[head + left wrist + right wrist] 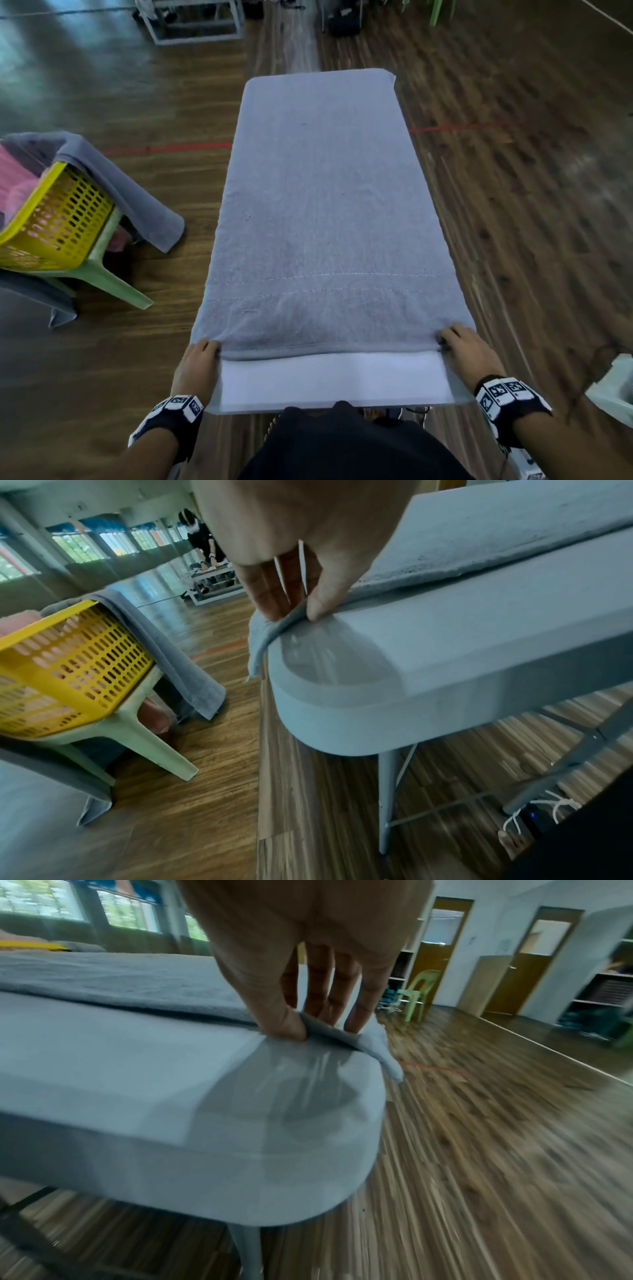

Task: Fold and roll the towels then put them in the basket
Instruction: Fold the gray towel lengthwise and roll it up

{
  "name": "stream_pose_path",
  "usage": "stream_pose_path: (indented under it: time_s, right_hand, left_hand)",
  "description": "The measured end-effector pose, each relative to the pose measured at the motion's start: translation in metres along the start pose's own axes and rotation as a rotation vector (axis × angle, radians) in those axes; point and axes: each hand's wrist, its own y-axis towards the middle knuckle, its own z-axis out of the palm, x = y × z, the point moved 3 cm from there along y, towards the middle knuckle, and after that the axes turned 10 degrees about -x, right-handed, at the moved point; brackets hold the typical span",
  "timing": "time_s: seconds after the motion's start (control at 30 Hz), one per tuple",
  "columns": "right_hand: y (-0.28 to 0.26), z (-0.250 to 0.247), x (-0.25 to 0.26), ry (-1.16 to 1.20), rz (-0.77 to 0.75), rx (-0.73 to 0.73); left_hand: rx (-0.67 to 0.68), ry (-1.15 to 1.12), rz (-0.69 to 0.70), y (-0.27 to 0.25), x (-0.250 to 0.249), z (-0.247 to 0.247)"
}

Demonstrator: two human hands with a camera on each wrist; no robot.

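A long grey towel [322,205] lies flat along the white table [329,380], covering nearly all of it. My left hand [200,359] pinches the towel's near left corner [274,626] between thumb and fingers at the table edge. At the opposite side my right hand [462,349] pinches the near right corner [342,1034] the same way. A yellow perforated basket [51,219] stands tilted on a pale green chair at the left, with a pink towel [15,178] inside and a grey towel [130,192] draped over its rim.
The pale green chair [102,270] and basket stand on the wooden floor close to the table's left side. A white object [613,387] sits at the right edge. A metal frame [195,20] and dark things stand far back. Another person [202,539] works at a distant table.
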Motion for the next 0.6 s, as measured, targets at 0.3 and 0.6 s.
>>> stream_pose_path:
  time_s: [0.3, 0.6]
  right_hand:
    - [-0.013, -0.018, -0.024, 0.141, 0.253, -0.128]
    - [-0.036, -0.028, -0.021, 0.169, 0.224, -0.213]
  left_hand:
    - [-0.029, -0.112, -0.072, -0.009, -0.009, -0.006]
    - [-0.083, -0.112, 0.025, -0.036, -0.004, -0.016]
